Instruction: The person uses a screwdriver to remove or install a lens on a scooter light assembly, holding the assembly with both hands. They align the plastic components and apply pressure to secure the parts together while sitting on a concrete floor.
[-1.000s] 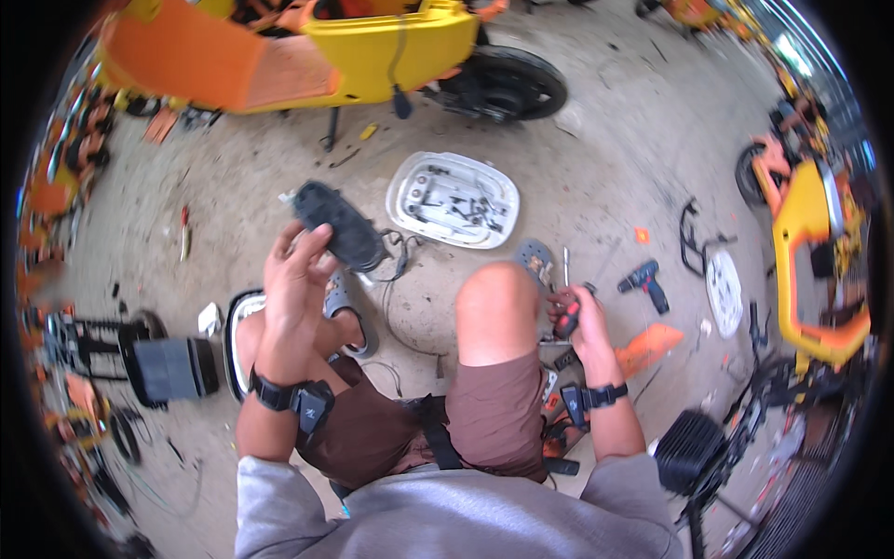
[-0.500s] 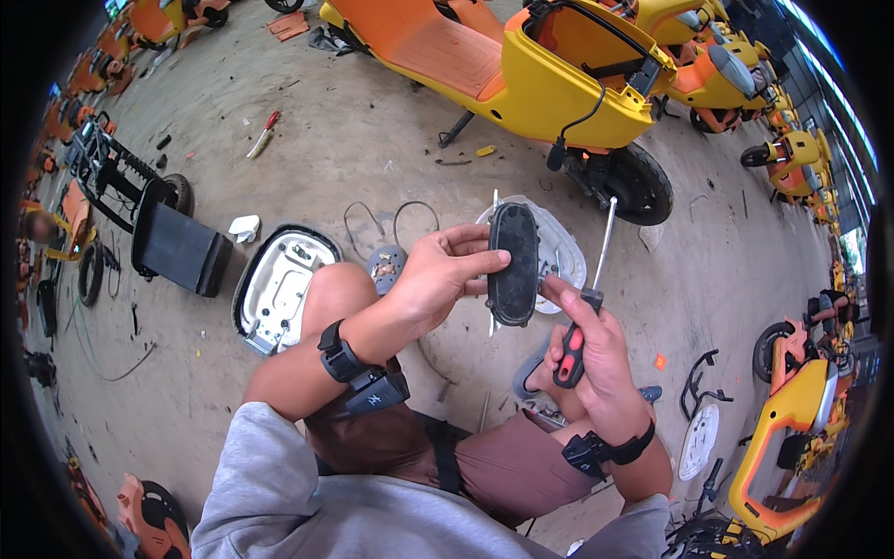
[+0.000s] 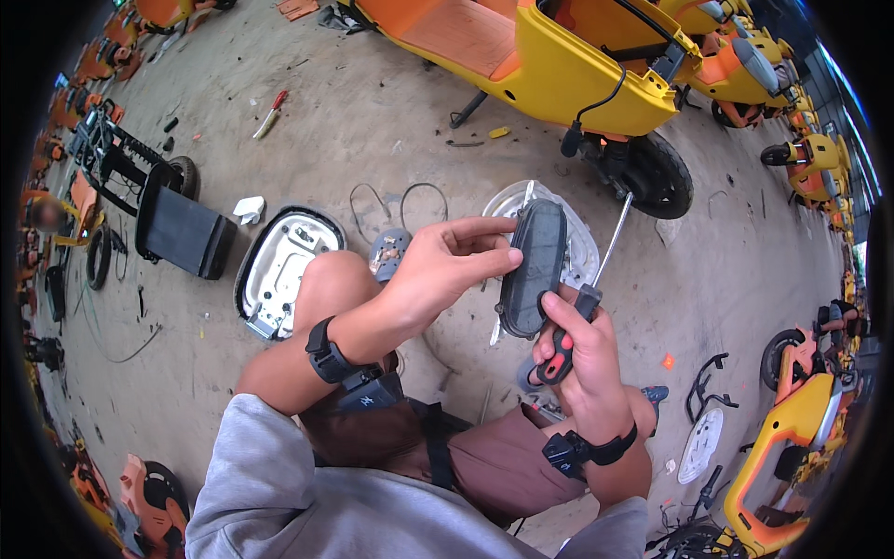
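Observation:
A black oval instrument display with a dark glossy face is held up in front of my knees, slightly tilted. My left hand pinches its left edge between thumb and fingers. Wrapped in my right hand is a screwdriver with a red and black handle, its long metal shaft pointing up and away. The right thumb also presses on the display's lower right edge. Behind the display, partly hidden by it, lies a translucent white cover on the ground.
A yellow and orange scooter body stands ahead, its black wheel near the screwdriver tip. Left of my knee lies a white-lined shell. A black box-like frame, a red-handled tool and a white oval panel lie around.
The display has shifted right and tilted, its top leaning right, and its face now shows more gloss. My right thumb has come onto its edge; the screwdriver stays in that hand.

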